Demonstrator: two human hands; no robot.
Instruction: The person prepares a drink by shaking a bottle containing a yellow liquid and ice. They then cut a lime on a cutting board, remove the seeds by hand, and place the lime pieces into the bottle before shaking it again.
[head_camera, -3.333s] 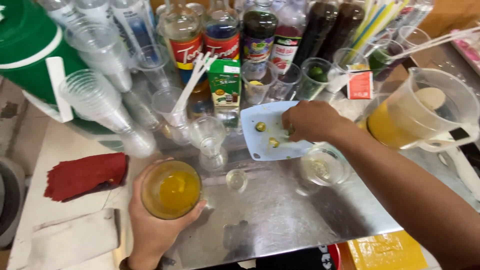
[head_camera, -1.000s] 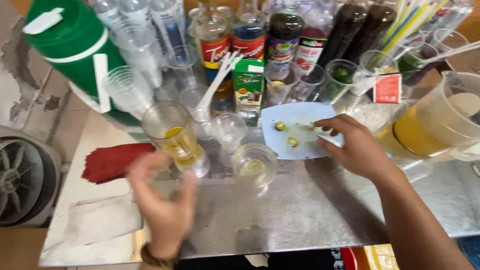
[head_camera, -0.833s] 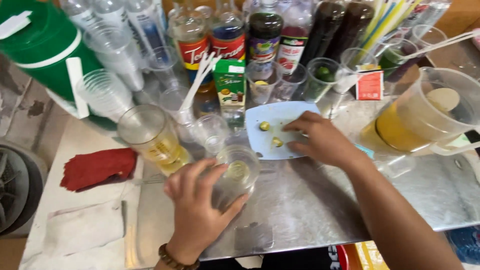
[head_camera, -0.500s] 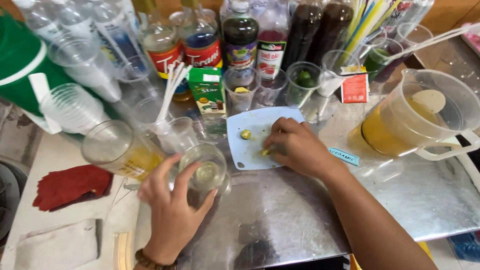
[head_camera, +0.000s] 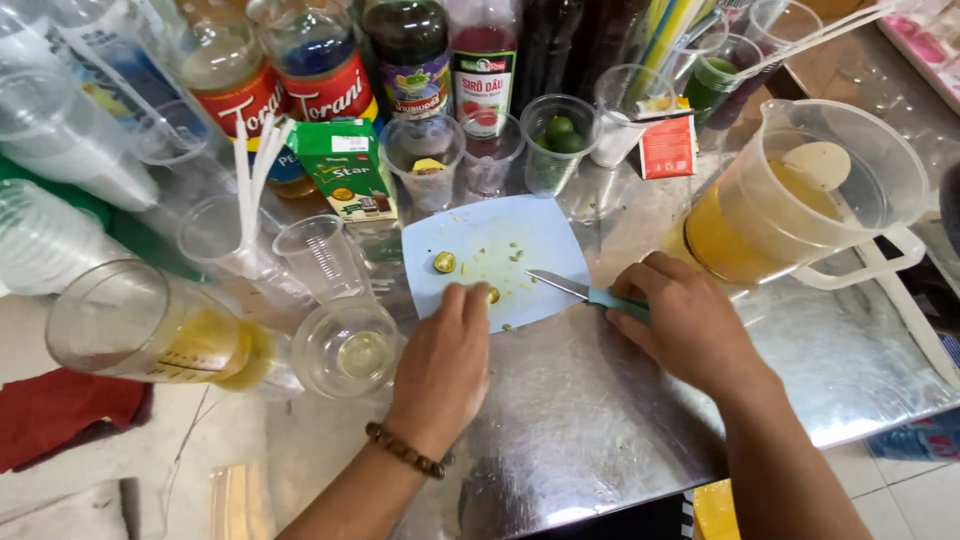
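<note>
Fingertips of the left hand (head_camera: 440, 365) are pinning a small yellow-green citrus piece (head_camera: 492, 295) against the pale blue plastic cutting board (head_camera: 480, 245), curled down onto it with the palm over the board's near edge. The right hand (head_camera: 690, 325) is wrapping closed around the teal handle of a small paring knife (head_camera: 585, 292), whose steel blade is pointing left and lying low, its tip just beside the pinned piece. A second cut citrus half (head_camera: 444, 262) is sitting on the board, apart from both hands. Risk, as judged: the blade tip is standing very near the left fingertips, so a slip on the wet rind or seed-strewn board could be carrying the edge into them. The board is resting on a slick steel counter (head_camera: 600, 420) and could be sliding under sideways pressure. A clear plastic cup holding a little yellowish liquid (head_camera: 345, 350) is sitting just beside the left wrist; a tilted clear measuring cup of amber liquid (head_camera: 150, 330) is lying further left; an elbow swing could be upsetting either. The large clear jug of orange-yellow liquid (head_camera: 800, 200) is standing near the right hand.
</note>
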